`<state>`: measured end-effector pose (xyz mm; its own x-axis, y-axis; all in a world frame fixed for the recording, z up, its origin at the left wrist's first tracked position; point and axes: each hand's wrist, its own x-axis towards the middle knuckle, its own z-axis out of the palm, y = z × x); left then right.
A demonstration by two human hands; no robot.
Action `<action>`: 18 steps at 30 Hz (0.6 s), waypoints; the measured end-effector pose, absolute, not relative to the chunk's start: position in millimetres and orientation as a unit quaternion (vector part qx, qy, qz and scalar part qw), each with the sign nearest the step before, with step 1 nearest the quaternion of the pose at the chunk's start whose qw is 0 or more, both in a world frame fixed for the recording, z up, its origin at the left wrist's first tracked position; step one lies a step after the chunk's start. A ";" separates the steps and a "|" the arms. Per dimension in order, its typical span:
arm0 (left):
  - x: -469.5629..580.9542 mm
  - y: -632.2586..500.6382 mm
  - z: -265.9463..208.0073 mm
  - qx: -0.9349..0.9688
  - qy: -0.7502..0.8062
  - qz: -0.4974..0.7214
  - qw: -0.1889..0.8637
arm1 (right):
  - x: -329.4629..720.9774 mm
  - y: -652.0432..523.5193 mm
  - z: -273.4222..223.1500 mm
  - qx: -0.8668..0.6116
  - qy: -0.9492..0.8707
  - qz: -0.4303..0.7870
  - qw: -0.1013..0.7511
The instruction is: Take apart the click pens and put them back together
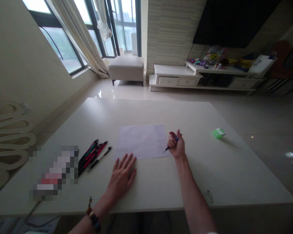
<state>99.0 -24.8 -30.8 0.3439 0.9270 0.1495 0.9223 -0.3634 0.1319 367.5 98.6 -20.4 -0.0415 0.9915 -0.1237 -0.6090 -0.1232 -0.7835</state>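
Your right grip (176,145) is curled around a pen (165,149), its tip down by the right edge of the paper (139,140); contact is hard to tell. Your left grip (122,173) lies flat, fingers spread, at the paper's near left corner on the surface (158,187). Faint writing fills the right-hand strip; the wider left part looks blank, so you seem only partway.

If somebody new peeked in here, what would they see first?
Probably the right hand, curled around a pen at the right side of the white paper on the table. Next, perhaps the bright green-and-white thing farther right, then the bunch of colourful pens to the left of the paper.
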 end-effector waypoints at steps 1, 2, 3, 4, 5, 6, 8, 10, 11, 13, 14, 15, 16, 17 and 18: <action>99.2 -24.6 -30.5 0.819 0.564 0.100 0.013 | 365.9 99.6 -19.8 -0.349 -0.282 0.668 0.593; 99.4 -24.4 -30.4 0.819 0.565 0.100 0.013 | 364.3 100.1 -19.0 -0.354 -0.292 0.673 0.580; 99.7 -24.2 -30.2 0.818 0.566 0.101 0.014 | 362.6 100.3 -18.2 -0.359 -0.307 0.679 0.562; 99.9 -23.9 -30.1 0.818 0.566 0.102 0.014 | 361.1 100.1 -17.5 -0.367 -0.325 0.686 0.538; 100.2 -23.7 -30.0 0.817 0.567 0.103 0.015 | 359.5 99.5 -17.0 -0.377 -0.346 0.692 0.509; 100.5 -23.6 -29.9 0.817 0.567 0.105 0.015 | 357.9 98.8 -16.9 -0.387 -0.365 0.696 0.483; 101.0 -23.4 -29.4 0.817 0.567 0.108 0.016 | 354.5 97.1 -18.0 -0.413 -0.394 0.674 0.468; 101.7 -23.5 -28.7 0.817 0.566 0.110 0.017 | 350.8 96.1 -21.1 -0.449 -0.408 0.616 0.502; 101.9 -23.5 -28.4 0.817 0.566 0.110 0.017 | 349.0 95.8 -23.2 -0.465 -0.412 0.588 0.518; 102.4 -23.6 -27.8 0.817 0.566 0.111 0.016 | 345.6 95.7 -27.9 -0.482 -0.424 0.563 0.520; 102.5 -23.6 -27.6 0.817 0.566 0.112 0.016 | 344.1 95.6 -30.2 -0.484 -0.438 0.562 0.508; 102.5 -23.6 -27.5 0.817 0.565 0.112 0.015 | 342.7 95.3 -32.4 -0.485 -0.457 0.559 0.494; 102.5 -23.6 -27.5 0.817 0.565 0.112 0.014 | 341.4 94.8 -34.5 -0.489 -0.477 0.549 0.482; 102.4 -23.5 -27.4 0.818 0.565 0.111 0.014 | 340.1 94.0 -36.6 -0.499 -0.493 0.529 0.477; 102.3 -23.5 -27.4 0.819 0.564 0.109 0.014 | 339.0 93.0 -38.6 -0.511 -0.508 0.503 0.477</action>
<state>102.3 -23.5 -27.4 0.3403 0.9262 0.1624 0.9202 -0.3635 0.1449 339.0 93.0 -38.6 -0.0221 0.9993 -0.0300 0.0392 -0.0291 -0.9988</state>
